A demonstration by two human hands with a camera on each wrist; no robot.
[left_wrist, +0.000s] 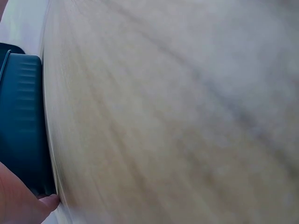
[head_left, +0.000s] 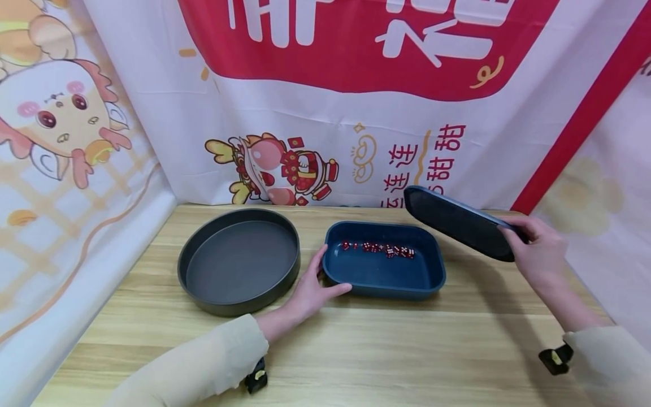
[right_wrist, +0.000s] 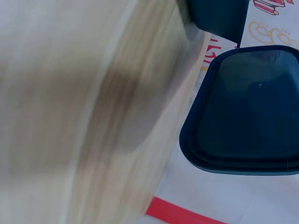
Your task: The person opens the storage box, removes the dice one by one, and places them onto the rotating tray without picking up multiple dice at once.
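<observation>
Head view is showing me the left hand [head_left: 308,288] gripping a blue box [head_left: 389,277] on the bench [head_left: 386,350], red dice [head_left: 390,250] lying inside; the right hand [head_left: 541,251] is pinching a raised lid [head_left: 458,226]. Left wrist view is catching the box's side; right wrist, the lid's broad face.

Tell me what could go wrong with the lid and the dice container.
The right hand holds the tilted lid by one end, so it might slip or swing. If it dropped onto the blue container, it could jolt the red dice inside. The left hand, gripping the container's left end, might get pinched.
</observation>
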